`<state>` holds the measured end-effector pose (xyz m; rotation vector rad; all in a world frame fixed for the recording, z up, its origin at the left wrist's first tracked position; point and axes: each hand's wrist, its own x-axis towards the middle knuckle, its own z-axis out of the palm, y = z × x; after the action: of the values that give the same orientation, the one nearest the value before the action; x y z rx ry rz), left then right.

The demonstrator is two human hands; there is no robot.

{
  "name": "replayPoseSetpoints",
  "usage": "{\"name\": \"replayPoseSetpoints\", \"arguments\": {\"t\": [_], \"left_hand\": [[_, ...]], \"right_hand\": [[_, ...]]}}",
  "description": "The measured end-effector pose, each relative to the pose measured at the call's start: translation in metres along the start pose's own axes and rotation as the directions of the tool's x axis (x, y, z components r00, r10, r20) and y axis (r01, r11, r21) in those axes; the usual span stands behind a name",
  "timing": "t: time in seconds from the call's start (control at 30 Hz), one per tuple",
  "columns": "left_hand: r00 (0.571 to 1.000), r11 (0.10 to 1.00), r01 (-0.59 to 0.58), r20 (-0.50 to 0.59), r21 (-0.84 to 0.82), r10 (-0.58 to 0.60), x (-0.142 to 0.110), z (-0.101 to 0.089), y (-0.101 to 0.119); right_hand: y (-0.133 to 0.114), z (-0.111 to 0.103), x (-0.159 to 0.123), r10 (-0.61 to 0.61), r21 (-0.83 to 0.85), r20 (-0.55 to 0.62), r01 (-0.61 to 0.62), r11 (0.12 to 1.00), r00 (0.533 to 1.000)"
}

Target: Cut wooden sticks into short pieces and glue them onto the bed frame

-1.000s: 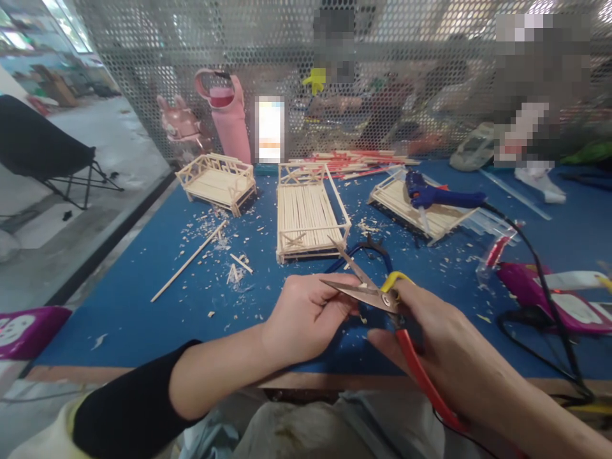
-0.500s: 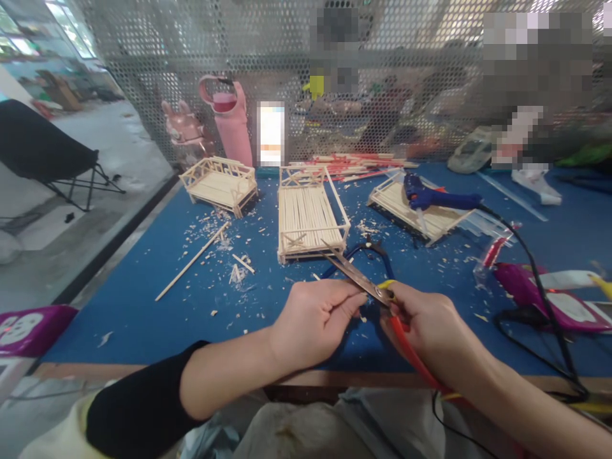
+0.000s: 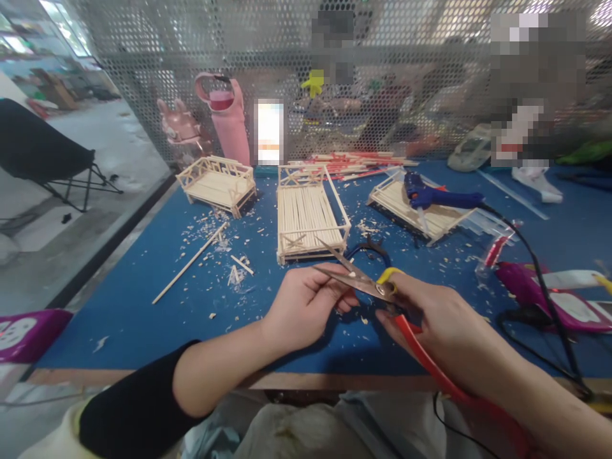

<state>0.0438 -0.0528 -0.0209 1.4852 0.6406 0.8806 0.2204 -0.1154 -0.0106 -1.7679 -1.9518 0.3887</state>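
In the head view, the left hand (image 3: pixel 303 303) is pinched closed, apparently on a small pale piece (image 3: pixel 352 274) that shows between the parted blades of the scissors (image 3: pixel 371 288). The right hand (image 3: pixel 440 312) grips the red handles. Both hands are over the tabletop (image 3: pixel 143 338), between its front edge and the middle stick frame (image 3: pixel 308 207); blue-handled pliers (image 3: pixel 386 254) lie just beyond them.

The pale piece looks like wood: very light, dry rather than slippery, stiff but liable to splinter or fly off when snipped, so it is best pinched by its end, fingertips clear of the blades. The scissors look stiff and moderately heavy, best held by the handles. The stick frame seems light and fragile at its thin rails; its slatted base would be the safer hold.

The left fingers hide most of the pale piece, so its length cannot be told. The right palm covers part of the handles, whose lower end blurs near the bottom edge. The mesh screen (image 3: pixel 277 57) obscures what lies behind it.
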Motion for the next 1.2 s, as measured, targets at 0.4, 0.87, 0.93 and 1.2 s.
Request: {"name": "replayPoseSetpoints", "arguments": {"t": [0.4,0.87,0.93,1.2], "left_hand": [[0.982,0.977,0.081,0.154,0.198,-0.112,0.007,-0.014,0.014],[0.976,0.204,-0.052,0.094,0.978,-0.198,-0.012,-0.010,0.006],[0.967,0.160,-0.075,0.111,0.984,-0.231,-0.012,-0.005,0.008],[0.984,0.541,0.032,0.068,0.841,-0.164,0.002,-0.001,0.020]], "right_hand": [[-0.001,0.011,-0.005,0.123,0.083,0.016,-0.124,0.989,0.992],[0.004,0.008,-0.031,0.302,0.395,-0.131,-0.230,0.890,0.944],[0.008,0.006,-0.031,0.268,0.391,-0.093,-0.212,0.896,0.959],[-0.008,0.002,-0.007,0.262,0.489,-0.062,-0.199,0.849,0.963]]}}
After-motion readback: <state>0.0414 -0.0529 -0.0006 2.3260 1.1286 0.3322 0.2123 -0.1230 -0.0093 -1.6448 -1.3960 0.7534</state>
